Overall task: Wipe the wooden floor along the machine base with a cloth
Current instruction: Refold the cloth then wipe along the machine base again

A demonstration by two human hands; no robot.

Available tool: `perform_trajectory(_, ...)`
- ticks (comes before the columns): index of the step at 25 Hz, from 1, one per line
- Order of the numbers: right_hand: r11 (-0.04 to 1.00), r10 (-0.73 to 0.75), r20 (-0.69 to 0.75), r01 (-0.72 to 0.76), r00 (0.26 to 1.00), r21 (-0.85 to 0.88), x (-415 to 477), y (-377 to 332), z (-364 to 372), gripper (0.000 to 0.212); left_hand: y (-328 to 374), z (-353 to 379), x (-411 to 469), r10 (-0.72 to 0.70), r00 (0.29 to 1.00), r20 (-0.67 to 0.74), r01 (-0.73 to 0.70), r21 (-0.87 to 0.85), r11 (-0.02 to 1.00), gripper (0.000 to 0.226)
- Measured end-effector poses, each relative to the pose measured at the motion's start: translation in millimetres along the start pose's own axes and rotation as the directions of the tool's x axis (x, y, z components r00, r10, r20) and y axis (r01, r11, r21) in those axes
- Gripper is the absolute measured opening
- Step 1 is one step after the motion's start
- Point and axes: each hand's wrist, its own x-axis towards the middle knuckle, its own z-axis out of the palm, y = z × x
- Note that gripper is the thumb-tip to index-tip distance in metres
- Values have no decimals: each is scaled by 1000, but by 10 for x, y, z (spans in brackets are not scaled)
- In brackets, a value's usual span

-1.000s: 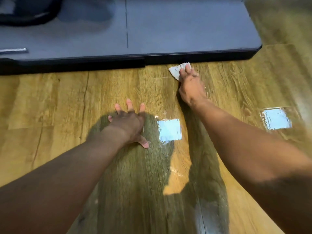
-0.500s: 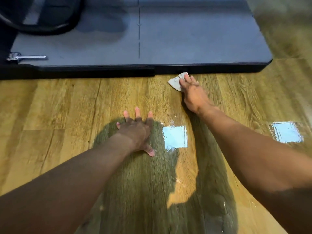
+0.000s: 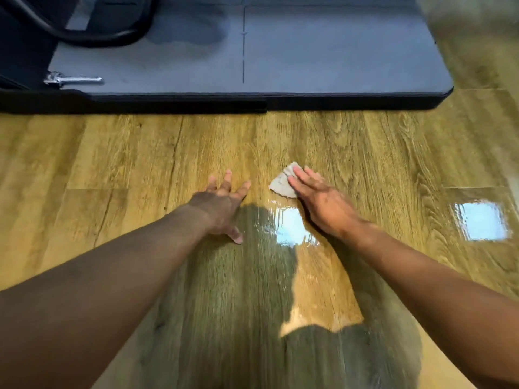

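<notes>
So rn the cloth is pinned under the right hand, fingers straight n pressing it to the wooden floor; machine base edge lies well fwd of the fingertips, so the next stroke prob goes straight ahead; left hand splayed flat, holding nothing.

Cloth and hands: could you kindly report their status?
Left hand flat on floor, open. Right hand pressing cloth flat, clear of machine base. Nothing in the way.
</notes>
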Motion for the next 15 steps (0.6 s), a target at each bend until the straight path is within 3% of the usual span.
perform_trajectory(2, 989, 141, -25, -139, 990, 52, 78, -105, 43, 67, -115, 69, -119, -28, 1000, 8, 28, -2, 1000, 124)
perform_trajectory(4, 986, 128, -72, -120, 989, 114, -199, -327, 165, 66, -271, 187, -240, -49, 999, 15, 49, -5, 999, 121)
perform_trajectory(7, 991, -99, -65, 104, 993, 83, -977, -570, 447, 83, -393, 381, -427, -70, 997, 34, 71, -20, 997, 116)
perform_trajectory(9, 964, -258, 80, 251, 963, 84, -1270, -590, 507, 92, -374, 433, -487, -84, 996, 20, 85, -43, 995, 113)
perform_trajectory(11, 944, -321, 122, 307, 939, 120, -1123, -485, 368, 86, -320, 416, -516, -96, 995, 4, 96, -51, 994, 112)
perform_trajectory(15, 990, -65, 33, 60, 997, 128, -422, -394, 68, 69, -246, 333, -521, -104, 995, -1, 104, -15, 994, 112)
